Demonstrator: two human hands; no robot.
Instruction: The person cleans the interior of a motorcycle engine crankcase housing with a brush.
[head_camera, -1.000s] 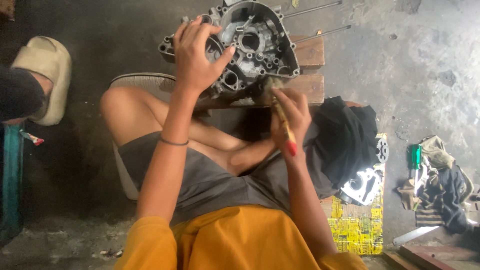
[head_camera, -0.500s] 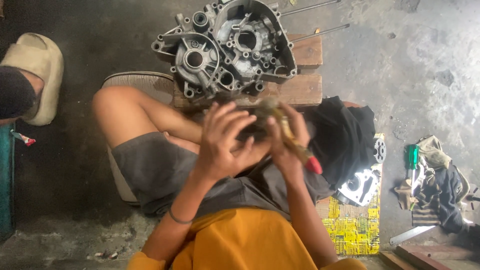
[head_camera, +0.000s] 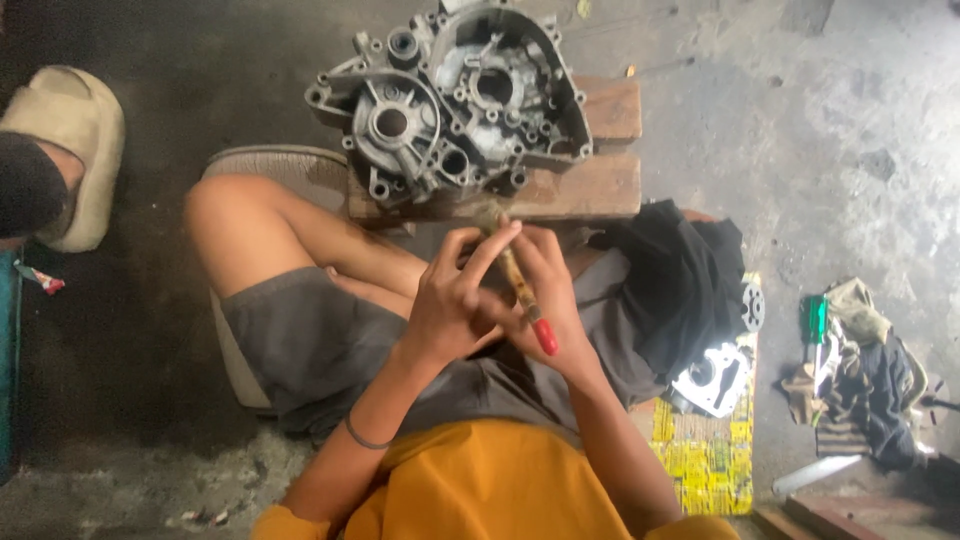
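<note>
A grey metal engine crankcase (head_camera: 450, 105) lies on a wooden block (head_camera: 590, 185) on the concrete floor, just beyond my knees. My right hand (head_camera: 550, 300) holds a small paintbrush (head_camera: 520, 285) with a wooden handle and a red end, bristles pointing toward the crankcase. My left hand (head_camera: 455, 300) is brought in against the right one, its fingers touching the brush near the bristle end. Both hands hover over my lap, below the crankcase.
A black cloth (head_camera: 680, 290) drapes over my right knee. A metal cover part (head_camera: 715, 375) rests on a yellow sheet (head_camera: 705, 450). Rags and a green-handled screwdriver (head_camera: 818, 325) lie at right. Another person's sandalled foot (head_camera: 70, 150) is at left.
My left hand left the crankcase and came down to my lap, joining the right hand on the brush. The view has shifted slightly.
</note>
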